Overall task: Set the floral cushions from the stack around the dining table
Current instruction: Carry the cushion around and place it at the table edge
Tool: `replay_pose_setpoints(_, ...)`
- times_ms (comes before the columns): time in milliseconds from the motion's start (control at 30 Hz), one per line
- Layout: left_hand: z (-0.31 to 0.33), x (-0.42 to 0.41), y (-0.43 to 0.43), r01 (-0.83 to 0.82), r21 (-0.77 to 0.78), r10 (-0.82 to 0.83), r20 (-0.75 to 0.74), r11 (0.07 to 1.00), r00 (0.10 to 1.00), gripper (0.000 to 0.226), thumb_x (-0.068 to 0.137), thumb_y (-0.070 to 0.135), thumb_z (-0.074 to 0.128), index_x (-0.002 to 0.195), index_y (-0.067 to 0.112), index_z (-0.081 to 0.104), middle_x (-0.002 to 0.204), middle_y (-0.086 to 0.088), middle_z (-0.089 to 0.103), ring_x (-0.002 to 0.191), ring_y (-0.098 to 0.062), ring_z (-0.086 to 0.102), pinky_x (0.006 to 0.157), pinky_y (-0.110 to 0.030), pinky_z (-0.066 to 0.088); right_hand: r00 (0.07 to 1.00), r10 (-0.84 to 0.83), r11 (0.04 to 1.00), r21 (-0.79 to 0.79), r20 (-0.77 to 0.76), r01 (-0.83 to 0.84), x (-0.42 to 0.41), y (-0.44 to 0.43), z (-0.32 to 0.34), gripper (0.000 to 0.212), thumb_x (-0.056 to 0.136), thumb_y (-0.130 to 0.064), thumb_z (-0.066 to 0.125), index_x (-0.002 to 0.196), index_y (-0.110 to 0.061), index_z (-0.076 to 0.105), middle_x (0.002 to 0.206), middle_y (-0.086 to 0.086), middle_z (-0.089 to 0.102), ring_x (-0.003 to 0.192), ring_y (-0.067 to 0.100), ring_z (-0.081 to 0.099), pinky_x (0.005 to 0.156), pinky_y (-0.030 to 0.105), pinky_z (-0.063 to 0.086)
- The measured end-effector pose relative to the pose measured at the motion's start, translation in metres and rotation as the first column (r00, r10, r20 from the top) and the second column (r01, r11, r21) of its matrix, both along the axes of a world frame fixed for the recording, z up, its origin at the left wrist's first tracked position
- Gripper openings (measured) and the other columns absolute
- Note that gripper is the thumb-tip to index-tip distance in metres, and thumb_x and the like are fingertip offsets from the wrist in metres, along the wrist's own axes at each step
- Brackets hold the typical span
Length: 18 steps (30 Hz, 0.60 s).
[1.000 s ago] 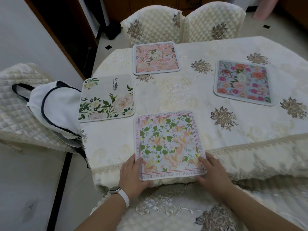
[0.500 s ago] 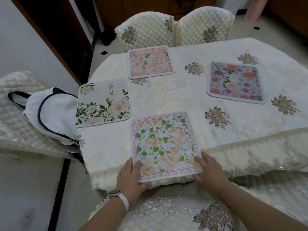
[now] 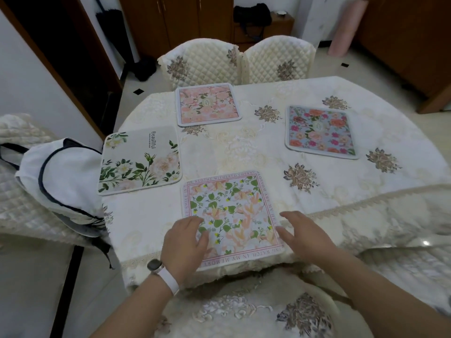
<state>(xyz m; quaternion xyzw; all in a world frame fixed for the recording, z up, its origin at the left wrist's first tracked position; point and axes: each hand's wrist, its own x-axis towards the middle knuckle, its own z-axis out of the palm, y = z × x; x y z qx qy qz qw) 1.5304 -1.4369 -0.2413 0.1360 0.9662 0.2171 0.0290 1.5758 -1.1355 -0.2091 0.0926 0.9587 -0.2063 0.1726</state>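
on my feed the dining table [image 3: 244, 152] fills most of the view, under a cream embroidered cloth with a lace hem; two quilted chairs [image 3: 200, 62] stand side by side at its far edge, a third quilted chair [image 3: 14, 191] is at the left, and a fourth chair back [image 3: 244, 313] is right below the camera; a white bag with dark trim [image 3: 56, 176] lies on the left chair, against the table's edge.

i count four floral cushions lying flat on the cloth, well apart from each other; the blue cushion [image 3: 321, 131] is on the right side; the cream cushion [image 3: 140, 159] printed "beautiful" is at the left edge; the pink cushion [image 3: 207, 104] lies in front of the far chairs; the leaf-print cushion [image 3: 231, 211] with a lettered pink border lies at the near edge, just in front of me.

the left hand [image 3: 185, 242] rests on that cushion's near left corner, fingers loose and gripping nothing; the right hand [image 3: 305, 237] is at its right edge, fingers spread and relaxed, and i cannot tell whether it touches the border; a watch with a white strap [image 3: 156, 265] is on the left wrist.
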Motion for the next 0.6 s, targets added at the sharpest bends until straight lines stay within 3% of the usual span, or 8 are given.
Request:
replay_pose_setpoints(167, 0.027, -0.016, 0.022, 0.116, -0.039, -0.121, -0.164, 0.992, 0.979, 0.049, 0.091, 0.043, 0.036, 0.12, 0.016, 0.065, 0.122, -0.002, 0.065, 0.114, -0.025, 0.058, 0.091, -0.042, 0.05, 0.991, 0.043, 0.996, 0.087, -0.124, -0.033, 0.003, 0.02, 0.035, 0.052, 0.098, -0.048, 0.042, 0.144, -0.024, 0.041, 0.143, -0.007, 0.045, 0.112, 0.013, 0.055, 0.089, 0.028, 0.039)
replay_pose_setpoints(367, 0.046, 0.002, 0.072, 0.107, -0.118, -0.118, -0.085, 0.987, 0.989, 0.057, 0.091, 0.054, 0.032, 0.134, 0.025, 0.053, 0.142, 0.002, 0.05, 0.132, -0.024, 0.043, 0.107, -0.043, 0.037, 0.969, 0.131, 0.979, 0.179, -0.208, -0.093, -0.004, 0.083, 0.041, 0.051, 0.098, -0.048, 0.04, 0.144, -0.025, 0.041, 0.143, -0.007, 0.044, 0.127, 0.015, 0.044, 0.098, 0.03, 0.04)
replay_pose_setpoints(600, 0.058, 0.028, 0.174, 0.021, -0.147, -0.024, -0.019, 0.989, 1.0, 0.066, 0.086, 0.065, 0.025, 0.14, 0.033, 0.045, 0.15, 0.01, 0.038, 0.139, -0.015, 0.031, 0.111, -0.041, 0.031, 0.954, 0.208, 0.972, 0.157, -0.215, -0.177, -0.005, 0.197, 0.041, 0.052, 0.098, -0.049, 0.037, 0.145, -0.027, 0.039, 0.148, -0.007, 0.039, 0.13, 0.016, 0.041, 0.102, 0.032, 0.04)
